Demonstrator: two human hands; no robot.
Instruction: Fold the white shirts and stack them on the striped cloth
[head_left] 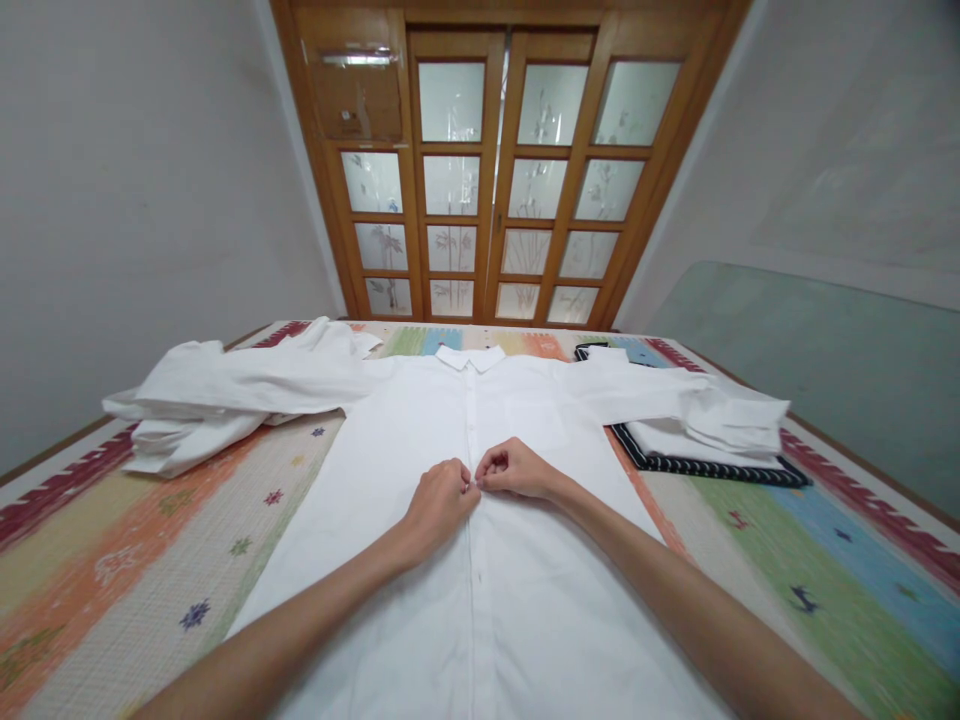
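A white shirt (405,430) lies front up, hem end nearest, on a patterned cloth (255,490). Midway along its placket (481,620), the left hand (442,498) and right hand (519,468) nearly meet — each grip narrow, fingertips pinching the placket. Farther off, a crumpled white bundle (191,440) lies by one sleeve, a black striped edging (720,467) by the other — then glazed wooden doors (491,175) behind.
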